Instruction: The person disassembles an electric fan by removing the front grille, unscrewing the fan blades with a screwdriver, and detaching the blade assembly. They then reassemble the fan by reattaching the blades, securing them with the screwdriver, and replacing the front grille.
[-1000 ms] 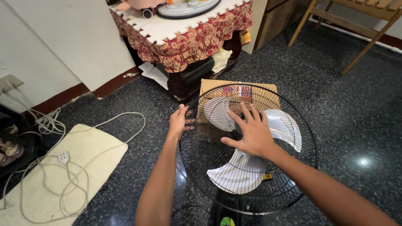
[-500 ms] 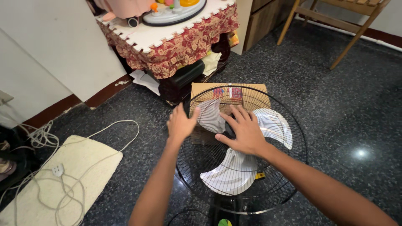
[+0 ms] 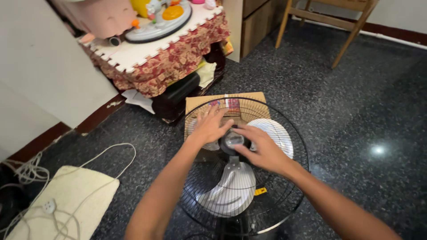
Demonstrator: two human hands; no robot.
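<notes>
Two hands: placed at fan hub [image 3: 233, 139], blades steadied.
Left hand [image 3: 211, 126]: fingers spread, flat on blade [image 3: 198, 129].
Right hand [image 3: 262, 151]: fingers loosely curled round hub, grip unclear.

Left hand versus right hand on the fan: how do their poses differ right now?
The left hand lies flat with fingers spread over a white blade on the far-left side of the hub; the right hand curls its fingers toward the hub from the near right. The left arm runs up the frame's middle, the right crosses in from the lower right. Both sit inside the black wire guard.
</notes>
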